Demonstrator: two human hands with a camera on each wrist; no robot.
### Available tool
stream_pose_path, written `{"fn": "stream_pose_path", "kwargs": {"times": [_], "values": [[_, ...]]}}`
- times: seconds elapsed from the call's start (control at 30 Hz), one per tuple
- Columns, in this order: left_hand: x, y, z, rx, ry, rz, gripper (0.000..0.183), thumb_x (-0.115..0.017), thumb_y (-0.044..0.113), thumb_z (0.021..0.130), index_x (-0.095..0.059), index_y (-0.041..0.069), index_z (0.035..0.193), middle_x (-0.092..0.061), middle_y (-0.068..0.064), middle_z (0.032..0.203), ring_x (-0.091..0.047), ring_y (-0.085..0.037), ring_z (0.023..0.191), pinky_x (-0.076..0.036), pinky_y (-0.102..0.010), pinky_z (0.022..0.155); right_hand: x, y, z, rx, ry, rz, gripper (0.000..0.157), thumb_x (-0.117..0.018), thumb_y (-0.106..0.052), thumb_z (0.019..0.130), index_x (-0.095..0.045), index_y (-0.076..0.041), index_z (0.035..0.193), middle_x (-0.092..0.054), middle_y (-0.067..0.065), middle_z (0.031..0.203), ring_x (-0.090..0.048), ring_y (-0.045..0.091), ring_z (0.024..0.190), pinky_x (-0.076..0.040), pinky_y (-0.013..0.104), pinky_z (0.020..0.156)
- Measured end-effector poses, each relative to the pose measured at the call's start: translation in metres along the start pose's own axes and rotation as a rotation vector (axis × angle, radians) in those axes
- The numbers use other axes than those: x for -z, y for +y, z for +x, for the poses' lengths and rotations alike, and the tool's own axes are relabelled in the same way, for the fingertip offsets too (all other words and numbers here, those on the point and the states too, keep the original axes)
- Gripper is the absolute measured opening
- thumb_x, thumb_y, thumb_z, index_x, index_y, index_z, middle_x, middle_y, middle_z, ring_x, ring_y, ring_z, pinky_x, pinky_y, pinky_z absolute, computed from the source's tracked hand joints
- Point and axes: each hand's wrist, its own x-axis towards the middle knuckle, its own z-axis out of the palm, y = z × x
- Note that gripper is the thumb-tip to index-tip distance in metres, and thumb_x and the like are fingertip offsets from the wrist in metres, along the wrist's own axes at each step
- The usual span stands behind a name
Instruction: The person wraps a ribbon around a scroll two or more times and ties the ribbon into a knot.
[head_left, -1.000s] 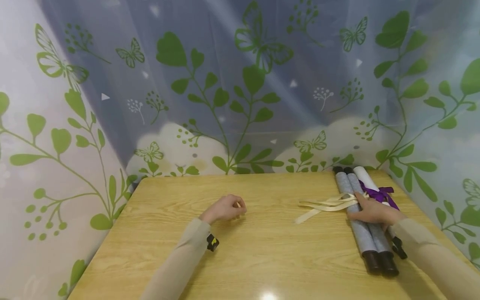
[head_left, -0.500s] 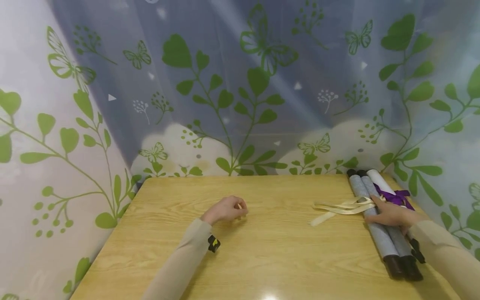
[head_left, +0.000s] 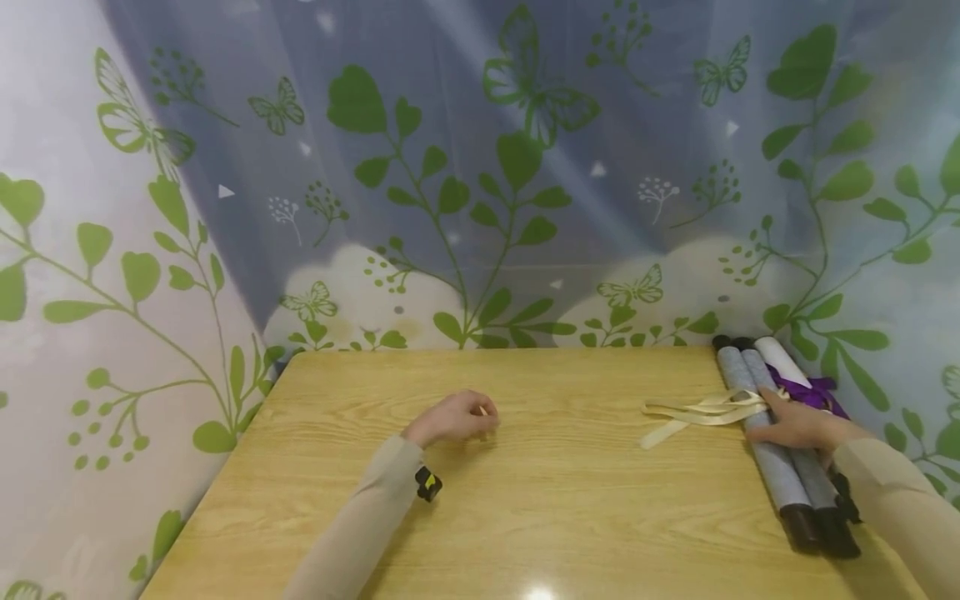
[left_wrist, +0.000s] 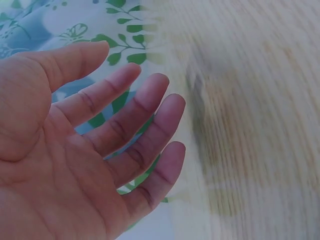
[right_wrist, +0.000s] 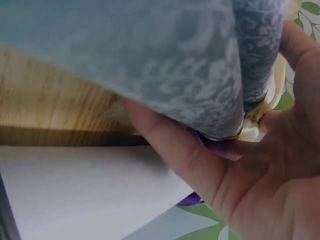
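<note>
Two grey patterned scrolls [head_left: 778,475] with dark end knobs lie side by side at the table's right, bound by a cream ribbon [head_left: 697,409] whose tails trail left. My right hand [head_left: 806,427] grips the pair across the middle, with fingers around the grey roll [right_wrist: 165,65] in the right wrist view. Just right of them lies a white scroll [head_left: 782,361] tied with purple ribbon [head_left: 813,392], partly hidden by my hand and sleeve. Over the table's middle, my left hand [head_left: 456,417] holds nothing; its fingers are loosely bent in the left wrist view.
The wood-grain table [head_left: 570,492] reaches back to a curtain [head_left: 450,167] printed with leaves and butterflies, which also hangs along both sides. Black wrist cameras, one of them a small unit [head_left: 428,483], sit at the sleeves.
My right hand and the grey scrolls have slid right, and the white scroll has shifted right too. The view has turned slightly. My left hand has stayed nearly still.
</note>
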Motion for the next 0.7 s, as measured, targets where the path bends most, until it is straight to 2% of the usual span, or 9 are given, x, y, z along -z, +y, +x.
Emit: {"fn": "stream_pose_path", "kwargs": {"times": [0.33,0.43,0.57,0.7], "values": [[-0.003,-0.004,-0.004,-0.002,-0.014,-0.002,0.025,-0.057,0.023,0.099,-0.067,0.002,0.108,-0.070,-0.016,0.094,-0.066,-0.029,0.081,-0.055,-0.038,0.063,-0.004,-0.007,-0.002,0.001,-0.016,0.068,0.098,-0.060,-0.045,0.094,-0.005,0.017,0.146,-0.018,0.053,0.138,-0.033,0.069,0.121,-0.054,0.058,0.059],[-0.003,-0.005,-0.004,0.005,-0.009,0.001,0.024,-0.057,0.023,0.099,-0.067,0.003,0.107,-0.070,-0.015,0.094,-0.065,-0.029,0.081,-0.054,-0.036,0.063,-0.005,-0.009,-0.001,0.013,-0.001,0.054,0.097,-0.061,-0.044,0.093,-0.007,0.018,0.146,-0.020,0.053,0.138,-0.036,0.068,0.120,-0.053,0.059,0.063],[-0.001,-0.003,-0.003,0.024,0.008,0.001,0.022,-0.057,0.024,0.100,-0.067,0.006,0.107,-0.070,-0.013,0.094,-0.066,-0.029,0.082,-0.053,-0.035,0.063,-0.004,-0.011,-0.001,0.029,0.022,0.010,0.097,-0.063,-0.044,0.092,-0.012,0.020,0.144,-0.025,0.053,0.137,-0.040,0.065,0.119,-0.051,0.062,0.076],[0.000,-0.003,-0.003,0.024,0.031,0.011,0.023,-0.056,0.025,0.100,-0.066,0.007,0.111,-0.070,-0.014,0.094,-0.066,-0.031,0.080,-0.052,-0.033,0.061,-0.001,-0.018,-0.004,0.031,0.041,-0.042,0.097,-0.065,-0.046,0.090,-0.019,0.021,0.143,-0.029,0.052,0.135,-0.037,0.067,0.120,-0.044,0.067,0.086]]}}
